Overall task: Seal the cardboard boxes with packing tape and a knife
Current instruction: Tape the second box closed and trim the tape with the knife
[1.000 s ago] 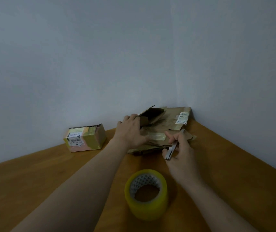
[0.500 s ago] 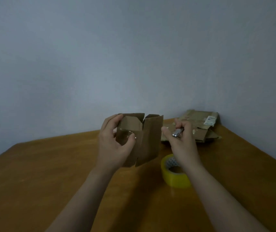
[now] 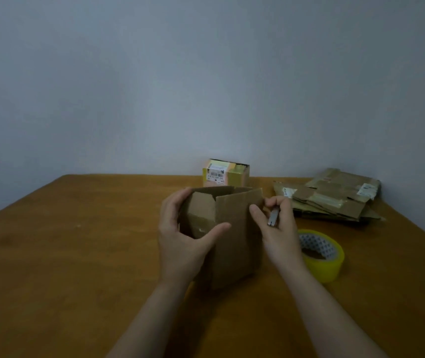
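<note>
Cardboard box gripped by left hand, right hand pinching knife

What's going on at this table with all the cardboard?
A person is readying a cardboard box for sealing. The left hand grips one side of it, upright with its top flaps open. The right hand holds a small metal knife and its thumb touches the box's other side. A yellow packing tape roll lies on the wooden table by the right wrist. Flattened boxes are piled far right, and a taped, labelled box stands near the wall.
</note>
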